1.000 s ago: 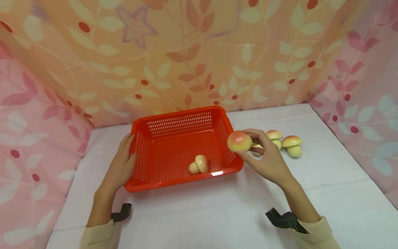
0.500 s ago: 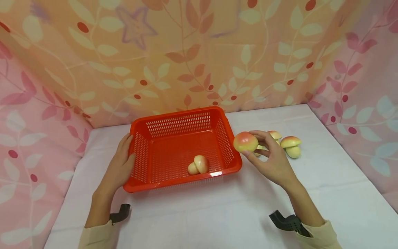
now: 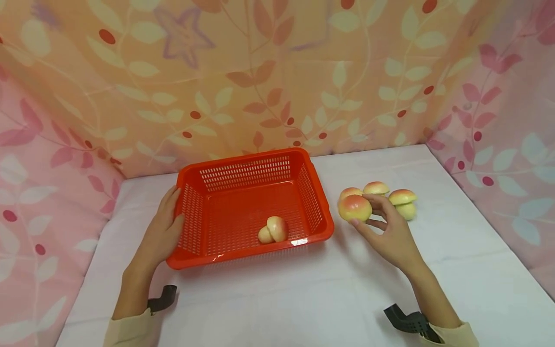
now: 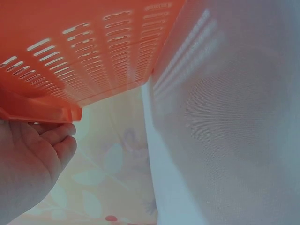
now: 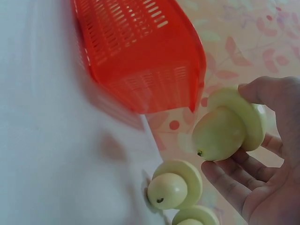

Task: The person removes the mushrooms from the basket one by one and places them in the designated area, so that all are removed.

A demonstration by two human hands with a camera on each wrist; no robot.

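My left hand grips the left rim of a red plastic basket. In the left wrist view its fingers curl under that rim. My right hand pinches a toy mushroom with a red-yellow cap, to the right of the basket. The right wrist view shows its pale rounded stem between thumb and fingers, off the table. One similar mushroom lies on its side in the basket, near the front wall. Behind and beside my right hand stand three more mushrooms, one partly covered by the held one.
A white cloth covers the table. Patterned fabric walls enclose the back and both sides. Black camera mounts sit on both wrists. The basket's slotted side rises close by in the right wrist view.
My right hand has moved right with the mushroom, away from the basket's right rim and in front of the standing mushrooms. The left hand keeps its grip on the basket.
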